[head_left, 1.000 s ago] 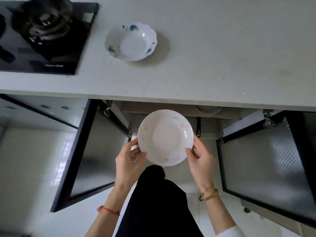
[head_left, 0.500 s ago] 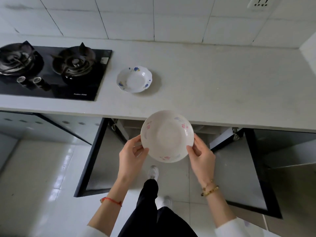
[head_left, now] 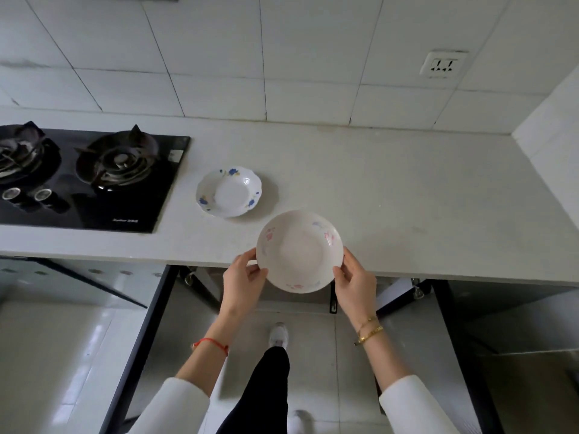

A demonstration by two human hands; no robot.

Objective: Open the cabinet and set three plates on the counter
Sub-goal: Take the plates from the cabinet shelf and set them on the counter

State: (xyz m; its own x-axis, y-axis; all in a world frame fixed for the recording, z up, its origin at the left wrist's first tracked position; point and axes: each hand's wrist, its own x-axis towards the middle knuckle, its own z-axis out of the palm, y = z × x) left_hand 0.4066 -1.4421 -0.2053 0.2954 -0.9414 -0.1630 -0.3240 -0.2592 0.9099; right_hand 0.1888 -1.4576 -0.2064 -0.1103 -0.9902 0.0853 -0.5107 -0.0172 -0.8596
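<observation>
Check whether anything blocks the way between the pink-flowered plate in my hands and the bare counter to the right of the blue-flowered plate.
Nothing visible does. The pink-flowered white plate, held by the left hand and right hand, is at the pale counter edge. The blue-flowered scalloped plate sits apart to the left, out of the path.

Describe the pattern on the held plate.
White plate with faint pink and lilac flowers on its rim, head view.

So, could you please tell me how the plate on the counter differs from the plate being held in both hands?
The blue-flowered plate rests flat on the counter beside the stove, untouched; the pink-flowered plate is gripped at its rim by the left hand and right hand over the counter's front edge. The blue-flowered plate has a scalloped rim; the pink-flowered plate's rim is smooth, and it looks larger, though it is nearer the camera. Both are white, deep and empty.
</observation>
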